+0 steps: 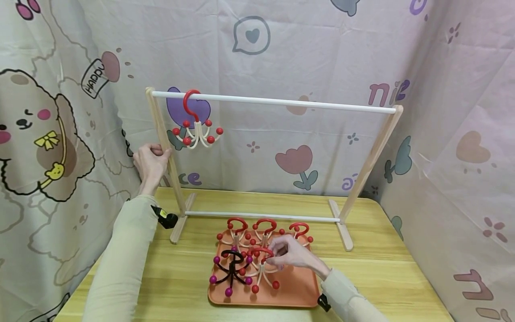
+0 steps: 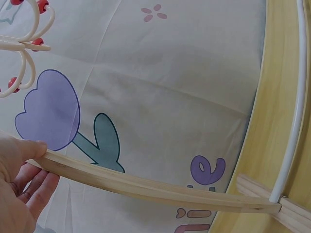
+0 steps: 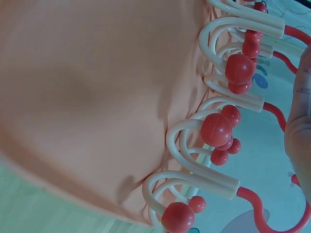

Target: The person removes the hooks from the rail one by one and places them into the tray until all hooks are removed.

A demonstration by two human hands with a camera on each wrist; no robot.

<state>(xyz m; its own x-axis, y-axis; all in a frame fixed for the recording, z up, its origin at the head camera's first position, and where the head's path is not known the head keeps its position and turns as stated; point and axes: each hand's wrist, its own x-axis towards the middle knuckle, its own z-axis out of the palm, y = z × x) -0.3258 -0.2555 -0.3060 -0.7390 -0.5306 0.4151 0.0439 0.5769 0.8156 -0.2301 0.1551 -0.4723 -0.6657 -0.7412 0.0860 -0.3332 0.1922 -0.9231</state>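
A wooden rack [image 1: 365,165] with white rods stands on the table. My left hand [image 1: 150,163] pinches its left upright [image 2: 146,187], thumb on one side and fingers on the other. From the top rod hangs a cream claw-shaped hanger [image 1: 198,134] with a red hook and red ball tips. My right hand [image 1: 291,252] pinches the red hook of a similar hanger [image 1: 262,270] at the front of an orange tray [image 1: 297,290]; the fingertips are partly hidden. Beside it on the tray stands a black hanger [image 1: 231,270] with purple balls.
Three more cream hangers with red hooks, including a right one [image 1: 299,230], stand along the tray's back edge. The rack's lower rod [image 1: 261,216] runs just behind them. A printed curtain [image 1: 257,62] surrounds the wooden table [image 1: 378,268] at the back and sides.
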